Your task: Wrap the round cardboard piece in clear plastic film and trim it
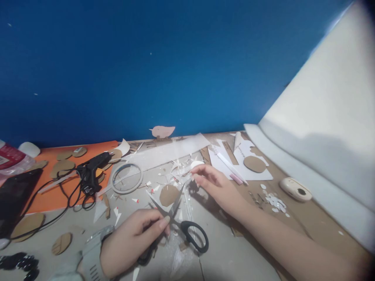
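Here, the left fingers (159,226) clamp the open scissors (175,222). The right fingers (206,185) curl near paper scraps (177,171); whether they grip anything cannot be determined.

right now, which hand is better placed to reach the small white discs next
Probably the right hand: it is nearer the small white discs, while the left hand has its grip on the scissors. Whether the right holds anything is unclear.

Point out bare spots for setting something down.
Grey tabletop between scissors and right forearm. Brown cardboard between that forearm and the white padded edge, bar one stray disc.

Crowded: scraps around the scissors; orange sheet under glue gun and cardboard discs.
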A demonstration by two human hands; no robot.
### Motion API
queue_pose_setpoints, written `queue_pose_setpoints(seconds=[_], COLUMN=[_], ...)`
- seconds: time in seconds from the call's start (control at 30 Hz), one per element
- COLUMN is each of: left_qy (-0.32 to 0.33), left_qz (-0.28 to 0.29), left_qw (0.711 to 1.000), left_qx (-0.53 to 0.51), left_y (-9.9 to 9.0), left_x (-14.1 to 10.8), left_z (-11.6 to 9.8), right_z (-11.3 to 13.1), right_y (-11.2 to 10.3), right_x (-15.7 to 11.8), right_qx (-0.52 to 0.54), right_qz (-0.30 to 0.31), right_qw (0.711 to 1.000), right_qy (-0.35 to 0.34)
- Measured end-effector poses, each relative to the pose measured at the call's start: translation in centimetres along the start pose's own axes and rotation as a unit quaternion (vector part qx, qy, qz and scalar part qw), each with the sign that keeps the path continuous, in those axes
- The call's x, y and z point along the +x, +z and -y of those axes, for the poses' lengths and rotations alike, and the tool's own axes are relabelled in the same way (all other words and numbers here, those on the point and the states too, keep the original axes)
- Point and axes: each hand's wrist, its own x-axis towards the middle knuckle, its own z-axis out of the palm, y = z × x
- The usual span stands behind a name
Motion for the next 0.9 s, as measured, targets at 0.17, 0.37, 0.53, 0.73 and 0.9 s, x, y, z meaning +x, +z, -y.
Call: queue_pose_setpoints(seconds=[0.17, 0.37, 0.53, 0.73, 0.9], left_qy=[0.002, 0.004, 0.002, -0.018, -0.002], left_qz=[0.003, -0.001, 0.001, 0.014, 0.004], left_qw=[1.0, 1.0, 1.0, 1.0, 1.0], left_qx=[-0.001, 0.01, 0.015, -0.019, -0.008], left_y=[0.0, 0.0, 0.0, 0.1, 0.0], left_x=[-0.1, 0.0, 0.0, 0.0, 0.0], left_z=[-0.1, -0.1, -0.1, 0.0, -0.1], right_z=[-0.6, -0.2, 0.2, 0.3, 0.4], right_y=[0.0, -0.1, -0.1, 0.0, 0.1], right_x=[0.2, 0.1, 0.0, 0.0, 0.0], right_qx=[0.006, -0.022, -0.037, -0.033, -0.051], right_qz=[0.011, 0.017, -0.001, 0.005, 0.0], right_qw=[0.999, 1.0, 0.999, 0.999, 0.999], right_qy=[-0.035, -0.012, 0.021, 0.011, 0.011])
